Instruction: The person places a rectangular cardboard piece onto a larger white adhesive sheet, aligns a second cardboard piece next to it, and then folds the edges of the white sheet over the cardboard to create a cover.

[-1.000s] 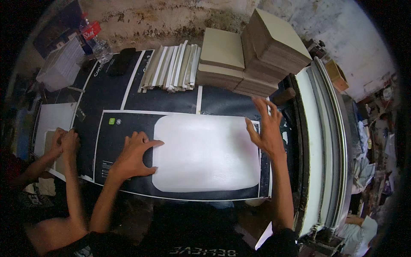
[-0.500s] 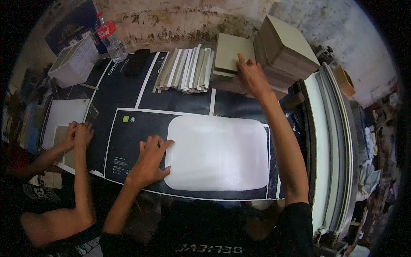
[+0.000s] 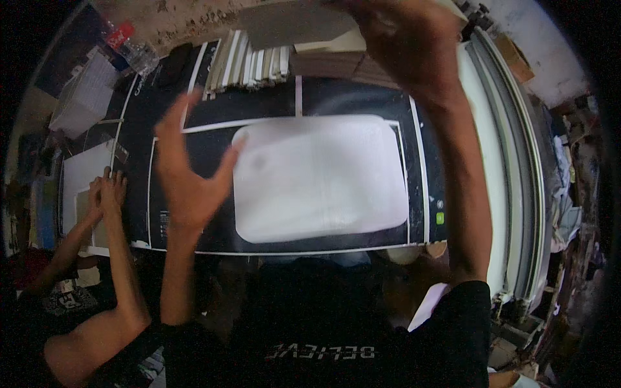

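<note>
A white sheet with rounded corners (image 3: 317,187) lies on the black table mat (image 3: 213,239) in front of me. Over its left edge my left hand (image 3: 191,168) is raised, blurred, with fingers and thumb spread and nothing in them. At the top, my right hand (image 3: 414,48) holds a thin grey-brown board (image 3: 291,24) by its right end, tilted above the stack. Its fingertips are partly cut off by the picture's edge. Below the board, the front of the stack of boards (image 3: 343,66) shows.
White and grey strips (image 3: 249,61) lie in a bundle at the back. At left, a co-worker's hands (image 3: 108,191) rest over a small board beside a paper stack (image 3: 84,94) and a plastic bottle (image 3: 139,57). A long, pale, curved-looking edge (image 3: 511,174) borders the right side.
My right hand has lifted a board off the stack and come nearer. My left hand has risen off the white sheet's edge and spread. The view has tipped, shifting the table upward.
</note>
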The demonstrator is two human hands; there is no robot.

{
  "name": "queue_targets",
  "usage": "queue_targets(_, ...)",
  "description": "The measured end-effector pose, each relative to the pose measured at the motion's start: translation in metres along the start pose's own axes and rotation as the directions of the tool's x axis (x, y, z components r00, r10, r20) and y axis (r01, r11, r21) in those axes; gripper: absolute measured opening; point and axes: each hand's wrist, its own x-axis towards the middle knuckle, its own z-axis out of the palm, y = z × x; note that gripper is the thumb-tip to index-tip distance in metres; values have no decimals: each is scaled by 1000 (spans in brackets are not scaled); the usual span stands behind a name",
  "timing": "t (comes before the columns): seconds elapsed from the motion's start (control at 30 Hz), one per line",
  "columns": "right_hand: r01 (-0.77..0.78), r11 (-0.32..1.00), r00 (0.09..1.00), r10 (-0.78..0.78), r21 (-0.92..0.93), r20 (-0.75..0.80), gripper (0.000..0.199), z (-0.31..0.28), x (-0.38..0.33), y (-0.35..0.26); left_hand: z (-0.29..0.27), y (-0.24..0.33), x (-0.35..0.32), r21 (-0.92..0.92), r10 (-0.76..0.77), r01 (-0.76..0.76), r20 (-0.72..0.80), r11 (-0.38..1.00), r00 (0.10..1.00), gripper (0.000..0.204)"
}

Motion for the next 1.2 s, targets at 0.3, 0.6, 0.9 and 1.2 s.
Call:
queue_targets(0.3, -492, 838, 865, 501, 238, 26, 54, -4, -34, -96, -2, 4, -45, -379, -464, 490, 165, 785, 871, 59)
queue_targets(0.6, -974, -98, 144, 429, 205, 892, 30, 36, -140, -148, 53, 11, -110, -513, -591, 646, 296, 565, 751, 63)
queue_targets(0.9, -991, 42, 132, 520, 129, 844, 27, 45, -151, -152, 42, -8, -119, -8, -423, 455, 355, 890, 834, 98)
queue_targets(1.2, -984, 137, 170, 532, 114, 830, 30, 50, -155, -154, 47, -13, -127, 72, -400, 406, 389, 911, 830, 102)
